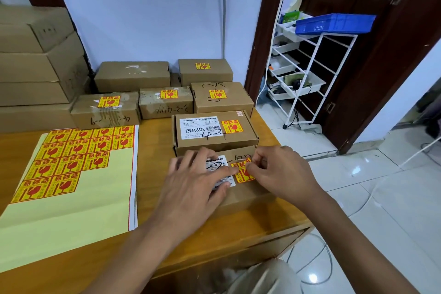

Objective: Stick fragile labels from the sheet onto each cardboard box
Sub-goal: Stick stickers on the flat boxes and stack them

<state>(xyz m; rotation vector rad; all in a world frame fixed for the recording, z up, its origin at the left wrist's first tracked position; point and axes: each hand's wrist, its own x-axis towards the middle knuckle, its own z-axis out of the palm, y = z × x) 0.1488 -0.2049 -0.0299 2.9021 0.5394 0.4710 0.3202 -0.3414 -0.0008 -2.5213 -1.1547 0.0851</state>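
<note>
My left hand (193, 184) presses flat, fingers spread, on the nearest cardboard box (241, 194) while my right hand's (281, 172) fingers pinch a fragile label (243, 170) against its top.

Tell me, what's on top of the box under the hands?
On the nearest box lie a white printed label, black handwriting and a fragile label. The left hand rests on the box top, and the right hand touches the fragile label. Both hide the rest.
</note>
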